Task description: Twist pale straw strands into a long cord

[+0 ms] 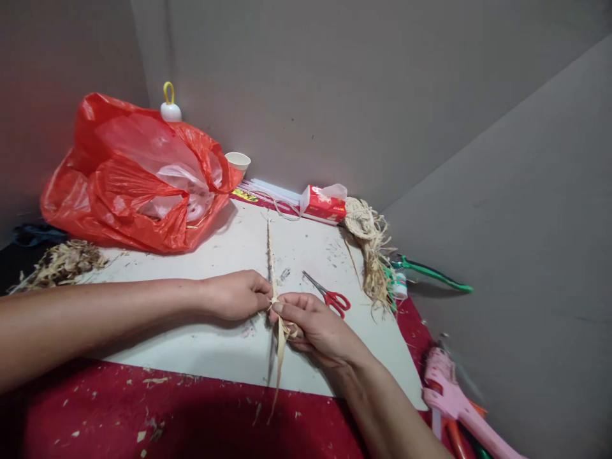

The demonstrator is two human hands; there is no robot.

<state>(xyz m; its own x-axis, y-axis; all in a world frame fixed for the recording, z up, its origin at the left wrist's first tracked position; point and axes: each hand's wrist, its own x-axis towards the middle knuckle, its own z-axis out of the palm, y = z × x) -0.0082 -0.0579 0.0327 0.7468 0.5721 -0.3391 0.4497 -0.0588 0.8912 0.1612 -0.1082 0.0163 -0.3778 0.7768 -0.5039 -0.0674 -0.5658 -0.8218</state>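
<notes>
Red counter (210, 414), white sheet (186, 350) on top. My left hand (236, 294) and right hand (315, 325) pinch straw cord (270, 255) over sheet: far length twisted tight, near strands loose, seemingly unworked. Scissors (331, 298) beside right hand.

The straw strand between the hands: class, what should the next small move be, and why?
Probably to cross one of the loose ends over with the right hand, while the left hand pinches the straw strand: above the fingers it looks narrow and twisted, but below them flat ends hang free.
</notes>
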